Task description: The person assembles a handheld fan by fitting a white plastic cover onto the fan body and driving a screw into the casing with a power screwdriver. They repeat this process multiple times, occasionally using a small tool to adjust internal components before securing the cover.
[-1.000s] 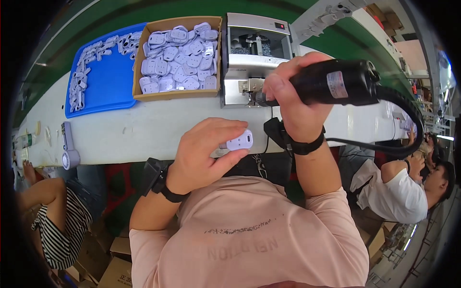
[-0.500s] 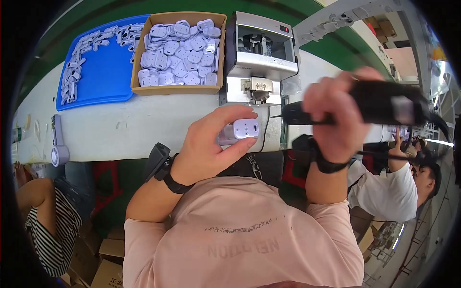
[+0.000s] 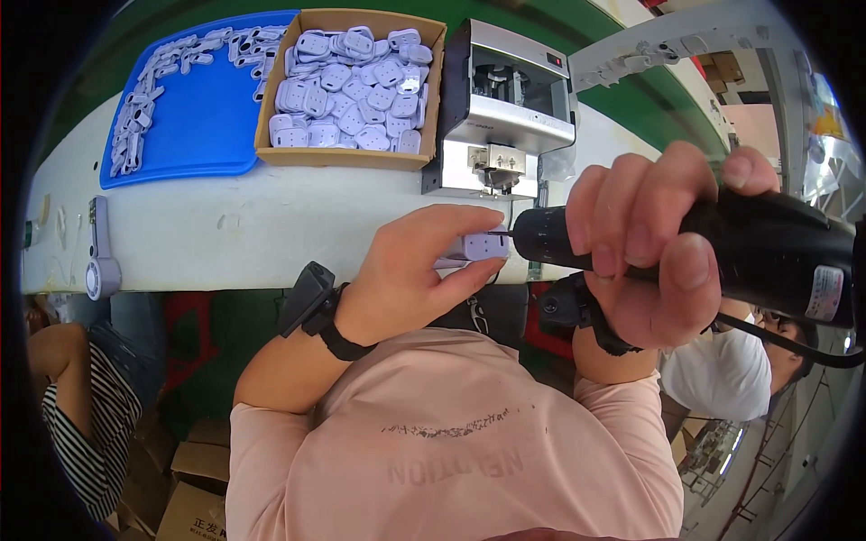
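Note:
Between the thumb and fingers of my left hand (image 3: 410,266) is a pale lilac plastic housing (image 3: 484,246) with small holes in its face. My right hand (image 3: 654,239) is wrapped round a black electric screwdriver (image 3: 767,248), held nearly level. Its thin bit points left and reaches the housing's upper part; whether it sits in a hole I cannot tell. Just beyond my hands stands a silver screw feeder machine (image 3: 505,99) with a metal block at its front.
A cardboard box (image 3: 352,162) full of similar lilac housings stands left of the machine. Beside it, a blue tray (image 3: 194,149) holds small parts along its edges. A lilac handheld device (image 3: 102,257) lies at the left. People sit on both sides.
The screwdriver has come down and its bit has met the housing. The housing has tipped slightly in my left hand. My view has shifted a little, so the bench things appear displaced.

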`<control>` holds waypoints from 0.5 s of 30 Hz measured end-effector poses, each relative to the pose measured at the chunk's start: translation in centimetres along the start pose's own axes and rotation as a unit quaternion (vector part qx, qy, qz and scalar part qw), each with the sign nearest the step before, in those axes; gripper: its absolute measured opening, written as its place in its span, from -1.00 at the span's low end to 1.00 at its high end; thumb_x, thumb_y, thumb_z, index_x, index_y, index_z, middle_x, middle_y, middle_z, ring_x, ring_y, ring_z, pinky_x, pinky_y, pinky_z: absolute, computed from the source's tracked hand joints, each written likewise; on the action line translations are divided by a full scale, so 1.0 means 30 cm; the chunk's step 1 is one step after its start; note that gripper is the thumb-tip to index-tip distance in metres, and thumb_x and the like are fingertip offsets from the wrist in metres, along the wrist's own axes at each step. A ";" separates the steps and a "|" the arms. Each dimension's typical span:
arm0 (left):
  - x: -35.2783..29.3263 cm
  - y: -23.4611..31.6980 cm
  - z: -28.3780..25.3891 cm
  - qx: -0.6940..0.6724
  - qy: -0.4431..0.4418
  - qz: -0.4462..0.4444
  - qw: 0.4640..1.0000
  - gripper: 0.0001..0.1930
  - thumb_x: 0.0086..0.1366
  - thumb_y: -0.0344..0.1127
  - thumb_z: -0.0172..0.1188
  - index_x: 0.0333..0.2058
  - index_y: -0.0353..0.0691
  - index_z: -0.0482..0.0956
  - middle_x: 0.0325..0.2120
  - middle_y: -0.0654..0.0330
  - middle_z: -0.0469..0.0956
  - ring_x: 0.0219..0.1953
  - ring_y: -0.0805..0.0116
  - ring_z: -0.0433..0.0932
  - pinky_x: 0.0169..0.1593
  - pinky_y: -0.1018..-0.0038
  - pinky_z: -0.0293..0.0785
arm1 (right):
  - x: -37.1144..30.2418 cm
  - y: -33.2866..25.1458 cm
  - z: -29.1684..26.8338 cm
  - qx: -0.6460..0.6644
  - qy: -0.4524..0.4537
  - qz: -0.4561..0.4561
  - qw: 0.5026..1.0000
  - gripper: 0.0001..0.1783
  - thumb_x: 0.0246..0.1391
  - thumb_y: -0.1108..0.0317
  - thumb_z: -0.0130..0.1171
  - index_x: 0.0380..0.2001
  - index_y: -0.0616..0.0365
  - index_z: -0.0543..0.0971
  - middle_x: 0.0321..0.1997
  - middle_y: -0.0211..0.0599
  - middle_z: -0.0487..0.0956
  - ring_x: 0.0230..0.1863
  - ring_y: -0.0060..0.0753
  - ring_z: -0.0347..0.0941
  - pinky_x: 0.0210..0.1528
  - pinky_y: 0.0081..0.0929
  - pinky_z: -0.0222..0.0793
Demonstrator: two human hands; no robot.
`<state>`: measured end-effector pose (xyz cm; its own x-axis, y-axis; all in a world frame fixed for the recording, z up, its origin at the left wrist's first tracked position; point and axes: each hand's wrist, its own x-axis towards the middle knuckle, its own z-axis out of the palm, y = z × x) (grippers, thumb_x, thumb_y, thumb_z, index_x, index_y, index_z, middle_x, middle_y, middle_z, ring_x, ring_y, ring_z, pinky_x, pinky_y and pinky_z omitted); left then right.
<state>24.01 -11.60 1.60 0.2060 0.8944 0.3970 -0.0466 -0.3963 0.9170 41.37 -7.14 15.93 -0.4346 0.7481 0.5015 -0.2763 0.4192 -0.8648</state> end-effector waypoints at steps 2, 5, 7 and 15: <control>0.001 0.007 -0.002 0.001 -0.007 0.000 1.000 -0.59 0.16 -0.41 0.51 0.01 -0.26 0.67 -0.12 0.01 0.72 -0.13 0.01 0.72 -0.06 0.29 0.65 | 0.007 -0.005 0.009 -0.007 0.002 0.007 1.000 -0.48 0.37 0.34 0.17 0.31 -0.07 0.27 -0.33 -0.40 0.44 -0.49 -0.45 0.37 -0.35 -0.36 0.37; -0.003 0.015 -0.004 0.004 -0.022 0.001 1.000 -0.60 0.17 -0.42 0.50 0.00 -0.26 0.66 -0.13 0.01 0.71 -0.12 0.01 0.72 -0.07 0.29 0.65 | 0.015 -0.006 0.038 -0.049 0.020 0.045 0.998 -0.50 0.33 0.36 0.21 0.25 -0.06 0.28 -0.35 -0.40 0.44 -0.52 -0.46 0.37 -0.37 -0.38 0.36; 0.000 0.016 -0.003 0.011 -0.004 0.017 1.000 -0.60 0.16 -0.42 0.50 0.00 -0.26 0.66 -0.12 0.01 0.71 -0.11 -0.01 0.71 -0.06 0.26 0.65 | 0.013 0.004 0.044 -0.053 0.009 0.033 0.998 -0.51 0.33 0.36 0.22 0.22 -0.05 0.28 -0.35 -0.41 0.44 -0.52 -0.46 0.37 -0.37 -0.39 0.37; -0.010 0.013 0.004 0.052 -0.032 0.056 0.997 -0.53 0.16 -0.40 0.52 0.06 -0.27 0.60 -0.09 0.00 0.69 -0.09 -0.08 0.68 -0.03 0.21 0.65 | -0.058 0.001 0.042 0.027 0.061 0.004 0.998 -0.54 0.30 0.35 0.26 0.16 -0.07 0.31 -0.39 -0.45 0.42 -0.54 -0.48 0.35 -0.38 -0.44 0.37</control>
<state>24.04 -12.05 1.83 0.2664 0.8296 0.4908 0.0271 -0.5154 0.8565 41.03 -9.08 15.06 -0.3305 0.8091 0.4859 -0.3205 0.3880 -0.8641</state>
